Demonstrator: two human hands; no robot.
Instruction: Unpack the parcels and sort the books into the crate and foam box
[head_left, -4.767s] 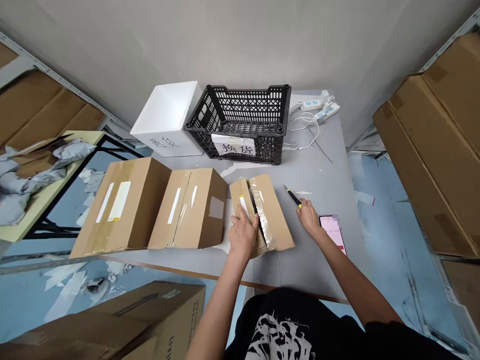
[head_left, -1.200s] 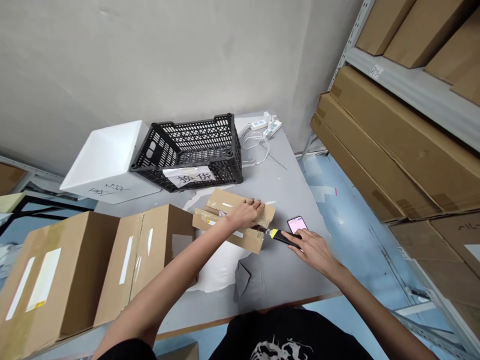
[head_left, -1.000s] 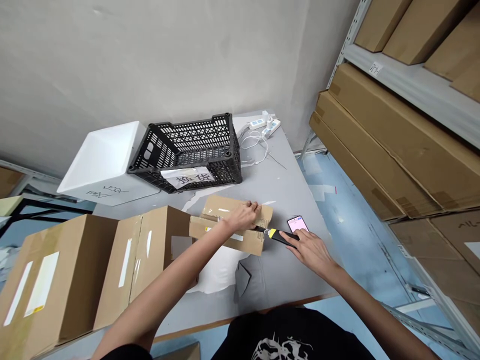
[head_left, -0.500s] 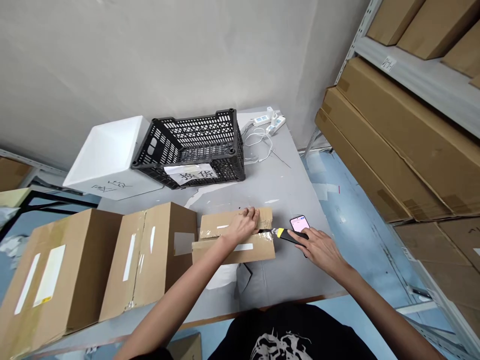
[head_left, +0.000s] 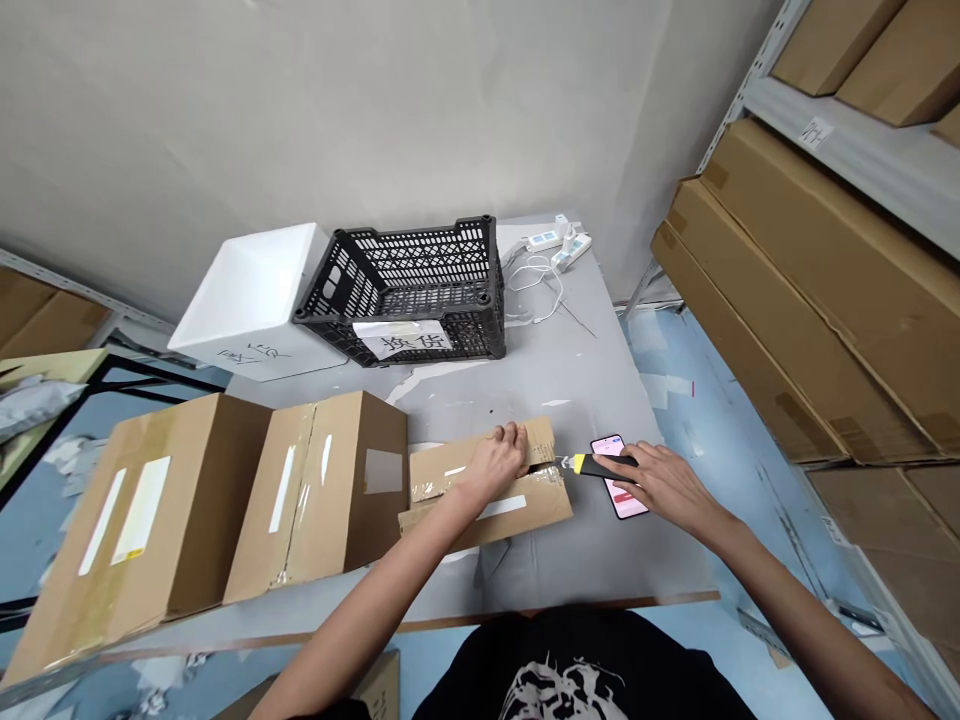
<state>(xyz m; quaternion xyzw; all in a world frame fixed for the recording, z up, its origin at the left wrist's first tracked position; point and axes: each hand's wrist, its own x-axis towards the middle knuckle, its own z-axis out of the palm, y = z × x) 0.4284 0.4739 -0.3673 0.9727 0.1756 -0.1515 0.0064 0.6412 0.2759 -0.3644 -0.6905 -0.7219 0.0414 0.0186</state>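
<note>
A small flat cardboard box [head_left: 495,500] with clear tape along its top seam lies on the grey table [head_left: 570,560]. My left hand [head_left: 499,462] presses down on its top, fingers spread near the far right corner. My right hand [head_left: 664,480] grips a black and yellow utility knife [head_left: 596,466], whose blade points left at the box's right end on the taped seam. A phone with a pink screen [head_left: 622,490] lies under my right hand.
Two larger taped cardboard boxes [head_left: 330,490] [head_left: 150,520] stand left of the small one. Behind are a black plastic crate [head_left: 420,290], a white foam box [head_left: 255,300] and power strips with cables [head_left: 555,245]. Shelves with flat cartons [head_left: 810,300] rise on the right.
The small box has been turned from lengthwise to crosswise. My right hand has picked up the knife, and over the last second its blade has drawn right along the seam to the box's right end.
</note>
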